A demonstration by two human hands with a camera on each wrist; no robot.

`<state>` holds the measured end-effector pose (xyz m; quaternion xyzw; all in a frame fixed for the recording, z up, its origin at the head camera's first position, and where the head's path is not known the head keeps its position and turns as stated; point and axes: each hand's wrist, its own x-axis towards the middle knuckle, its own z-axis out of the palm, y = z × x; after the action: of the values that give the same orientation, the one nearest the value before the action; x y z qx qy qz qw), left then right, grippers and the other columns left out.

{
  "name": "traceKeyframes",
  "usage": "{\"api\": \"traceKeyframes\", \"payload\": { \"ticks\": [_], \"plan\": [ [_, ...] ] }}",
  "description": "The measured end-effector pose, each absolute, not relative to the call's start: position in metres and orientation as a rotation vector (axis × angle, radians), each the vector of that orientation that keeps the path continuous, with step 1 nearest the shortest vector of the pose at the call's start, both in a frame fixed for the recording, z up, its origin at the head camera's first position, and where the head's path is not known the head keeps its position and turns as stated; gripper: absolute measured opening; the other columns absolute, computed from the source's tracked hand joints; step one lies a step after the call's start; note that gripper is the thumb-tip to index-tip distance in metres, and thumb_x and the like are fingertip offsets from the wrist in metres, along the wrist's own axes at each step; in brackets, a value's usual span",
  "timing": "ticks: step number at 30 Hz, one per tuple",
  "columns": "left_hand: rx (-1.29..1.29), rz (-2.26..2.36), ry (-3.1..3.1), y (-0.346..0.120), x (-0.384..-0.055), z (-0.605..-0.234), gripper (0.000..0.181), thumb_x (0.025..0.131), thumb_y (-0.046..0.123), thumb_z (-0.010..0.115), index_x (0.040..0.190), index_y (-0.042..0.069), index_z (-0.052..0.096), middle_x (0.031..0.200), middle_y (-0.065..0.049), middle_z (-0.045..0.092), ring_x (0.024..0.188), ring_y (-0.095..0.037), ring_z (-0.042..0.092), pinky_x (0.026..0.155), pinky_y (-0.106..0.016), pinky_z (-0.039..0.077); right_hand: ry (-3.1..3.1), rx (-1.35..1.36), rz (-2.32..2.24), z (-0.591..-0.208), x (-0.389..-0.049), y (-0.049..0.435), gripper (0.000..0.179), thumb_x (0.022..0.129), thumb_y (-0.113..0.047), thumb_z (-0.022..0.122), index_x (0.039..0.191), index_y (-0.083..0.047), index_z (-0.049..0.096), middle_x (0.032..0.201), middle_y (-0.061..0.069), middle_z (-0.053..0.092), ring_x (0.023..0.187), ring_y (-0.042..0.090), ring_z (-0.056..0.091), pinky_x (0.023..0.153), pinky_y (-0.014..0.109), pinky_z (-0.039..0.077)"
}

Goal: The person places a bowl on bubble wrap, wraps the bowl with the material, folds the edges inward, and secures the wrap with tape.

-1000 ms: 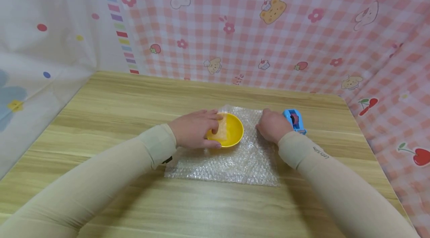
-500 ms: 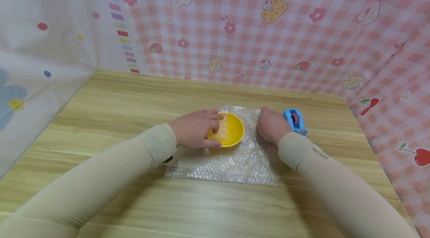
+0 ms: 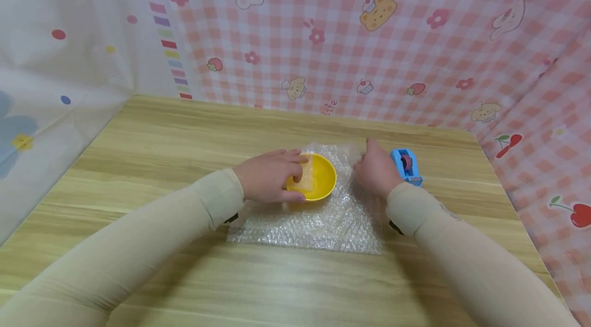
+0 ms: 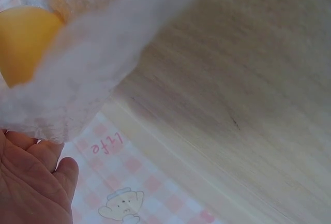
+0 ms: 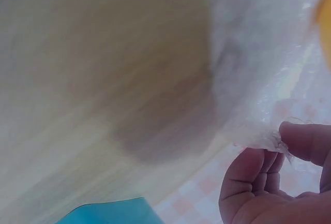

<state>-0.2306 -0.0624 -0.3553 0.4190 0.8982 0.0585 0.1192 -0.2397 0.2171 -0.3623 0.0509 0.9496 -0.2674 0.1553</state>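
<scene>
A yellow bowl [image 3: 324, 180] sits on a sheet of bubble wrap [image 3: 309, 232] on the wooden table. My left hand [image 3: 268, 176] holds a flap of the wrap folded over the bowl's left rim, fingers bent over into the bowl and thumb at the near side. In the left wrist view the raised wrap [image 4: 88, 74] partly covers the bowl [image 4: 26, 40] and hides the fingertips. To the bowl's right, my right hand [image 3: 376, 169] pinches the wrap's right edge between thumb and fingers. The right wrist view shows that gathered corner [image 5: 269, 140] lifted.
A blue tape dispenser [image 3: 406, 168] with a reddish roll stands just right of my right hand. A pink checked cloth [image 3: 341, 50] hangs along the table's back edge and right side, and a white dotted sheet [image 3: 64, 65] on the left.
My right hand has shifted slightly and turned at the wrist, raising the edge of the bubble wrap it pinches. The left hand and the bowl stay where they were.
</scene>
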Motion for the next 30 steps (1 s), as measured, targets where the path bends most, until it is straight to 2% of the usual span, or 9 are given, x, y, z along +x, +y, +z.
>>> {"api": "traceKeyframes", "payload": {
  "ticks": [5, 9, 12, 14, 17, 22, 30],
  "plan": [
    [1.227, 0.173, 2.631, -0.062, -0.231, -0.356, 0.045, 0.099, 0.058, 0.065, 0.114, 0.016, 0.068, 0.171, -0.007, 0.038, 0.163, -0.03, 0.025, 0.135, -0.046, 0.017, 2.656, 0.166, -0.82, -0.354, -0.232, 0.213, 0.055, 0.108, -0.017, 0.05, 0.161, -0.005, 0.041, 0.16, 0.02, 0.049, 0.136, 0.037, 0.054, 0.118, 0.057, 0.046],
    [1.221, 0.173, 2.632, -0.062, -0.231, -0.357, 0.049, 0.099, 0.058, 0.065, 0.121, 0.015, 0.068, 0.172, -0.006, 0.035, 0.163, -0.031, 0.025, 0.135, -0.045, 0.017, 2.692, 0.094, -0.834, -0.354, -0.223, 0.208, 0.046, 0.108, -0.018, 0.051, 0.152, -0.008, 0.055, 0.153, 0.018, 0.058, 0.124, 0.034, 0.059, 0.111, 0.053, 0.053],
    [1.219, 0.184, 2.633, -0.062, -0.231, -0.357, 0.051, 0.098, 0.059, 0.065, 0.124, 0.016, 0.068, 0.172, -0.006, 0.034, 0.162, -0.031, 0.025, 0.134, -0.044, 0.018, 2.762, 0.001, -0.852, -0.355, -0.216, 0.202, 0.04, 0.107, -0.017, 0.05, 0.144, -0.008, 0.064, 0.145, 0.016, 0.065, 0.11, 0.032, 0.063, 0.1, 0.048, 0.059],
    [1.218, 0.192, 2.636, -0.061, -0.231, -0.358, 0.051, 0.098, 0.059, 0.065, 0.125, 0.016, 0.068, 0.172, -0.006, 0.033, 0.162, -0.032, 0.025, 0.134, -0.044, 0.018, 2.833, -0.077, -0.835, -0.356, -0.211, 0.198, 0.037, 0.107, -0.017, 0.052, 0.139, -0.008, 0.069, 0.14, 0.016, 0.069, 0.109, 0.031, 0.064, 0.098, 0.048, 0.059],
    [1.219, 0.206, 2.639, -0.061, -0.231, -0.358, 0.051, 0.098, 0.059, 0.066, 0.125, 0.016, 0.068, 0.172, -0.006, 0.034, 0.162, -0.032, 0.026, 0.134, -0.044, 0.019, 2.918, -0.192, -0.791, -0.356, -0.204, 0.192, 0.034, 0.108, -0.02, 0.055, 0.134, -0.008, 0.073, 0.138, 0.016, 0.068, 0.118, 0.034, 0.065, 0.103, 0.051, 0.058],
    [1.229, 0.2, 2.64, -0.061, -0.231, -0.358, 0.051, 0.098, 0.059, 0.065, 0.124, 0.015, 0.068, 0.172, -0.007, 0.035, 0.161, -0.033, 0.027, 0.134, -0.044, 0.02, 2.979, -0.38, -0.72, -0.358, -0.196, 0.184, 0.035, 0.108, -0.022, 0.058, 0.14, -0.01, 0.069, 0.152, 0.016, 0.06, 0.141, 0.039, 0.055, 0.117, 0.057, 0.046],
    [1.268, 0.208, 2.657, -0.061, -0.231, -0.359, 0.049, 0.099, 0.057, 0.066, 0.121, 0.013, 0.069, 0.17, -0.01, 0.038, 0.16, -0.036, 0.031, 0.133, -0.045, 0.024, 2.991, -0.626, -0.639, -0.362, -0.186, 0.177, 0.04, 0.107, -0.021, 0.06, 0.146, -0.014, 0.063, 0.161, 0.016, 0.051, 0.145, 0.04, 0.052, 0.119, 0.057, 0.043]
  ]
}}
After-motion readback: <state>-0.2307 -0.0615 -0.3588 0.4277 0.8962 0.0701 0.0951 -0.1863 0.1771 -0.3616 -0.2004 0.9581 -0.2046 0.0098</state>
